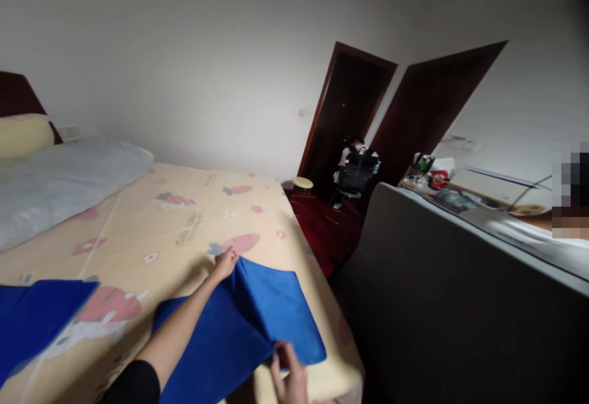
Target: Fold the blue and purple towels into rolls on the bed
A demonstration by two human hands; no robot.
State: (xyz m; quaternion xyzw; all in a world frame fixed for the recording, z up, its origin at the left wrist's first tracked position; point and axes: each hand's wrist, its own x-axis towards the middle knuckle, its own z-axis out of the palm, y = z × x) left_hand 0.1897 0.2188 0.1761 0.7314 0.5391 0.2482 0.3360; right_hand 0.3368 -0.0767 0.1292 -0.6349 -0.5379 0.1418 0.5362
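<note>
A blue cloth (211,336) lies across the near corner of the bed, with a raised fold running between my two hands. My left hand (227,263) pinches the far end of that fold, its arm stretched across the cloth. Close to the mattress edge, my right hand (289,372) grips the near end of the fold between thumb and fingers. To the right of the fold, a lighter-looking flap of the cloth rests flat on the sheet. A second blue cloth (41,318) is spread at the left, apart from both hands.
The bed (257,208) has a cream sheet printed with strawberries and rabbits. A grey quilt (69,177) lies at the far left. A grey panel (451,306) stands close on the right, beside a cluttered desk. A stool (302,182) and a seated person (344,157) are near the doorway.
</note>
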